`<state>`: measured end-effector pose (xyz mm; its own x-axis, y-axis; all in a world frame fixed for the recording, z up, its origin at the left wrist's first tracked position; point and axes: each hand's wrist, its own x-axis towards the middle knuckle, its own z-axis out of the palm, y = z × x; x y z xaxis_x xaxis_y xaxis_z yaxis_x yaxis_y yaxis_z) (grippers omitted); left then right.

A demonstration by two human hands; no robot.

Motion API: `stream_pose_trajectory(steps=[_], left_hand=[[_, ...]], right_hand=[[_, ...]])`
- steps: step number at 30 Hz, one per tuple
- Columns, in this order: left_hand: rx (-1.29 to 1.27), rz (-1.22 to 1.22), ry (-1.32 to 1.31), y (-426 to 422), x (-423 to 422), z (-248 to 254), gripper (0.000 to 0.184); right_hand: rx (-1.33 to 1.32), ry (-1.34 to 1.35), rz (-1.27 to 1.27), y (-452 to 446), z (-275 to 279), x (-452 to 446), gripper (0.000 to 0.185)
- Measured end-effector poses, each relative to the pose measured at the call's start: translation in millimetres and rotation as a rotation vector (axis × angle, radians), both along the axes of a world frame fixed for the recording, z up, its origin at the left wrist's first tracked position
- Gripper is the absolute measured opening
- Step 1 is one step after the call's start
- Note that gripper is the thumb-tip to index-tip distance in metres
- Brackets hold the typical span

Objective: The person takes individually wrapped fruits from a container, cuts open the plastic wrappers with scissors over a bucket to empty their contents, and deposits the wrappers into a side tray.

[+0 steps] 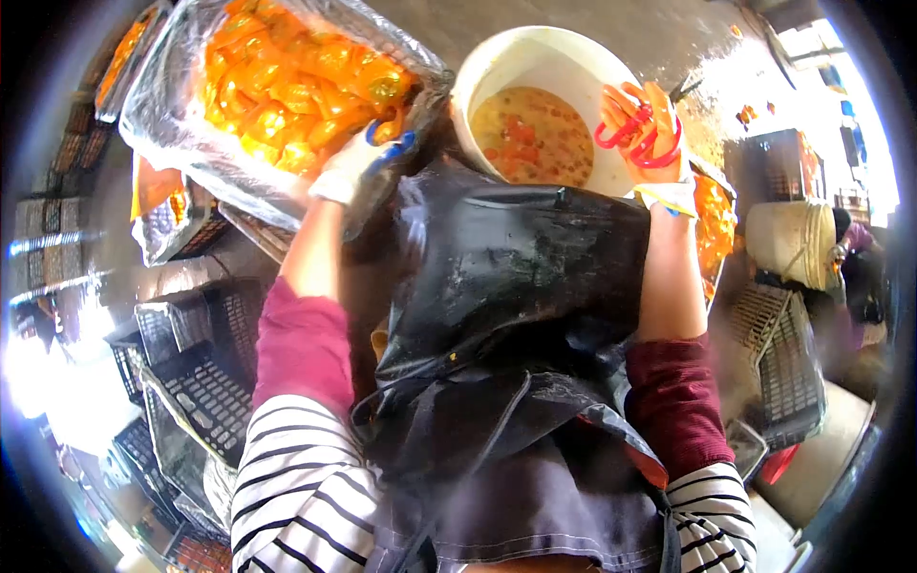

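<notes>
Black crates (205, 392): stacked lower L, tipped at odd angles
Lined crate (158, 129): upper L, clear plastic over the rim, long axis slanting upper L to lower R
Orange pieces (277, 86): heaped in the lined crate, just beyond the L hand, pointing every which way tbh
L hand (361, 160): white glove w/ blue fingertips, at the crate's near R corner, fingers part curled against the pieces; can't tell if it's actually gripping one
Apron (516, 267): black, shiny, ctr, below the bucket
Bucket (465, 100): white, top ctr, between the hands, cloudy liquid w/ orange-red bits inside
R hand (661, 181): by the bucket's R rim, mostly closed afaict, glove detail unclear
Orange-red bundle (638, 124): in the R hand, red loops across it, far end up and slightly L, long axis roughly up-down
Far R: more crates (783, 358), plus a co-worker (860, 248) near a pale bucket (788, 244)
</notes>
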<state>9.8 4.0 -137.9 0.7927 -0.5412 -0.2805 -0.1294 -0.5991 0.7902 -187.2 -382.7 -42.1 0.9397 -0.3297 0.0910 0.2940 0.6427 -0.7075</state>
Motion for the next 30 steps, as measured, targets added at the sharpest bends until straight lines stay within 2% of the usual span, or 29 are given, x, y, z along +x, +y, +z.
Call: stream_pose_trajectory(steps=[1,2,4,5,6,7,8,10,12,13,14,15,16,18,19,20,23,24,26,27,30], left_hand=[[0.052,0.004,0.090,-9,-1,20,0.057],[0.196,0.095,-0.040,-15,-15,39,0.054],[0.254,0.105,-0.119,-22,-18,52,0.050],[0.163,0.243,-0.153,-19,-17,36,0.049],[-0.120,0.491,0.199,-23,-36,73,0.050],[-0.428,0.619,0.304,-19,-30,56,0.048],[-0.808,0.700,0.442,-14,-21,40,0.047],[-1.455,0.717,0.876,-4,-16,50,0.050],[-1.722,0.745,1.470,9,-9,65,0.063],[-1.550,0.774,1.055,-2,-13,83,0.069],[-1.439,0.698,0.779,-9,-13,90,0.063],[-1.130,0.531,0.190,-19,-11,94,0.057],[-1.088,0.471,0.119,-27,-7,99,0.053],[-0.952,0.322,-0.055,-61,3,114,0.046],[-0.992,0.303,0.016,-82,2,125,0.042],[-1.169,0.383,0.350,-106,-13,150,0.043],[-1.223,0.393,0.450,-159,-40,170,0.045],[-1.226,0.379,0.516,-172,-40,163,0.044],[-1.239,0.344,0.494,-190,-39,131,0.047],[-1.229,0.325,0.554,-194,-44,127,0.049],[-1.146,0.223,0.576,-197,-44,120,0.059]], right_hand=[[-0.018,0.003,-0.005,3,0,1,0.037],[-0.037,0.004,-0.012,7,1,0,0.038],[-0.076,0.004,-0.038,10,2,-3,0.041],[-0.078,0.050,-0.038,7,0,-4,0.042],[-0.079,0.095,-0.037,6,0,-4,0.043],[-0.083,0.074,-0.021,6,0,-10,0.043],[-0.107,0.081,-0.011,6,-1,-11,0.042],[-0.154,0.093,0.010,8,2,-13,0.040],[-0.135,0.087,0.094,4,4,-14,0.039],[-0.085,0.299,-0.162,28,22,-7,0.041],[-0.177,0.324,-0.107,27,22,-5,0.043],[-0.271,0.351,-0.057,23,21,-5,0.044],[-0.366,0.380,-0.012,19,21,-5,0.045],[-0.211,0.390,-0.042,23,15,2,0.048],[-0.134,0.393,-0.060,26,12,6,0.050],[-0.016,0.360,-0.023,24,5,5,0.051],[-0.197,0.279,0.059,33,17,-5,0.028],[-0.192,0.400,0.020,32,13,-1,0.027],[-0.371,0.486,0.027,33,14,-6,0.027],[-0.362,0.505,-0.009,35,13,-6,0.025],[-0.521,0.532,0.131,28,2,-1,0.026]])
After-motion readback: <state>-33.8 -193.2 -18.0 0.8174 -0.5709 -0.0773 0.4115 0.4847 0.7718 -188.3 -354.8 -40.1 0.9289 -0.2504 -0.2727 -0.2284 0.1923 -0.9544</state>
